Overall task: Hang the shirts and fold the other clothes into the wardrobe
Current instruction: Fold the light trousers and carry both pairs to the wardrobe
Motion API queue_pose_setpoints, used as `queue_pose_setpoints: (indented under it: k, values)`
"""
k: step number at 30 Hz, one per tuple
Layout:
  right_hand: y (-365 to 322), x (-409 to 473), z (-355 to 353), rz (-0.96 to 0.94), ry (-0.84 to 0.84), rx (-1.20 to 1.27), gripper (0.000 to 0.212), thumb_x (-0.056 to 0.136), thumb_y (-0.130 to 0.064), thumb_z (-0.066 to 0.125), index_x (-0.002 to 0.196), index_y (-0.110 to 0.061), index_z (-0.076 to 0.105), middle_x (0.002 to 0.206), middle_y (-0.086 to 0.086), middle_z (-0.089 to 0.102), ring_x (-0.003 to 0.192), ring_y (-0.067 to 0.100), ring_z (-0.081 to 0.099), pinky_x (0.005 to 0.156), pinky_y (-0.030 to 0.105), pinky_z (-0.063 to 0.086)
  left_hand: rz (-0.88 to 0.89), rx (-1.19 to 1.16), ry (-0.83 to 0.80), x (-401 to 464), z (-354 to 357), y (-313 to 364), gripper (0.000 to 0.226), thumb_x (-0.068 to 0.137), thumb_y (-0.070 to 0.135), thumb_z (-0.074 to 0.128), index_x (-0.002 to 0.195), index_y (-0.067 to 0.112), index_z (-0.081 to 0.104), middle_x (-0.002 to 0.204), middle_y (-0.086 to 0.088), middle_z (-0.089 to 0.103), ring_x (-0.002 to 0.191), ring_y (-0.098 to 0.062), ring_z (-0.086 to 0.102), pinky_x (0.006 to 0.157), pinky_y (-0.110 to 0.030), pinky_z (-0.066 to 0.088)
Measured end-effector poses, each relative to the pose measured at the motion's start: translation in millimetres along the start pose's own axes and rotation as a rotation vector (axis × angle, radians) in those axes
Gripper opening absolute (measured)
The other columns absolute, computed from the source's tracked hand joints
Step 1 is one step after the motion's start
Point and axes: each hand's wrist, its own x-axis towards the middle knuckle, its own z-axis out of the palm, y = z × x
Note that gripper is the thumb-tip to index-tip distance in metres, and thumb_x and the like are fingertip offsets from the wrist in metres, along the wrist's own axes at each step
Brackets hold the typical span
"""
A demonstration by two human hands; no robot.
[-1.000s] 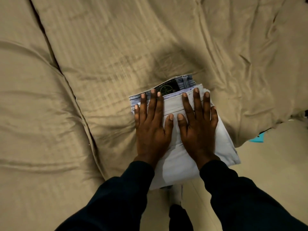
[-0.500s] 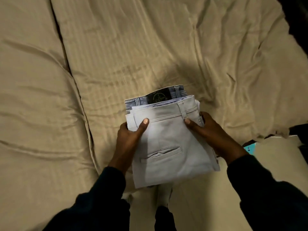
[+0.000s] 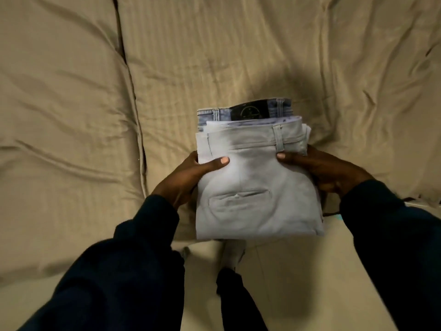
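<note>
**Folded stack held between both hands over the bed edge**

We hold a stack of folded clothes at the near edge of the bed (image 3: 71, 115), one hand on each side. On top lie the pale grey trousers (image 3: 257, 187), folded into a block with the waistband on the far side and a back pocket facing up. Under them, showing only as a strip along the far edge, are the blue jeans (image 3: 214, 114) with their dark label (image 3: 250, 113).

Our left hand (image 3: 188, 175) grips the left side of the stack: the thumb lies flat across the top of the trousers, and the fingers curl underneath, out of sight. Our right hand (image 3: 319, 168) grips the right side the same way, thumb on top just near of the belt loop, fingers hidden below. The stack sits between the two thumbs. Whether its underside touches the tan sheet, we cannot tell.

Dark sleeves (image 3: 143, 235) cover both arms.
</note>
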Motion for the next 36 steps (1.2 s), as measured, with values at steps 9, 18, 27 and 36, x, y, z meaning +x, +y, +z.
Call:
queue_pose_setpoints:
  k: [9, 18, 27, 36]
  values:
    - [-43, -78, 78, -0.221, -0.019, -0.247, 0.063, 0.081, -0.013, 0.076, 0.139, -0.017, 0.053, 0.127, -0.003, 0.069, 0.118, 0.016, 0.065, 0.091, 0.028, 0.055, 0.123, -0.226, 0.236, -131, 5, 8, 0.045, 0.088, 0.002, 0.068, 0.132, 0.0, 0.059, 0.124, -0.016, 0.069, 0.115, -0.029, 0.066, 0.095, -0.037, 0.054]
    - [-90, -157, 225, -0.29, -0.272, -0.431, 0.059, 0.084, -0.009, 0.074, 0.139, -0.014, 0.053, 0.13, 0.0, 0.067, 0.12, 0.017, 0.063, 0.099, 0.036, 0.053, 0.319, -0.293, 0.48, -316, -33, 35, 0.055, 0.08, 0.011, 0.076, 0.132, 0.004, 0.06, 0.123, -0.011, 0.07, 0.115, -0.027, 0.067, 0.093, -0.035, 0.054]
    - [-101, -245, 385, -0.459, -0.562, -0.588, 0.059, 0.088, 0.0, 0.069, 0.141, -0.016, 0.048, 0.13, -0.004, 0.067, 0.12, 0.012, 0.062, 0.094, 0.022, 0.052, 0.575, -0.363, 0.705, -502, -61, 19, 0.044, 0.082, 0.0, 0.071, 0.125, 0.007, 0.064, 0.119, -0.01, 0.072, 0.11, -0.026, 0.069, 0.089, -0.033, 0.056]
    - [-79, -344, 556, -0.633, -0.864, -0.714, 0.064, 0.086, -0.009, 0.074, 0.143, -0.019, 0.047, 0.134, -0.003, 0.064, 0.124, 0.017, 0.06, 0.104, 0.037, 0.048, 0.792, -0.379, 0.99, -703, -83, -15, 0.052, 0.072, 0.008, 0.077, 0.123, 0.002, 0.066, 0.113, -0.011, 0.074, 0.101, -0.025, 0.072, 0.079, -0.028, 0.057]
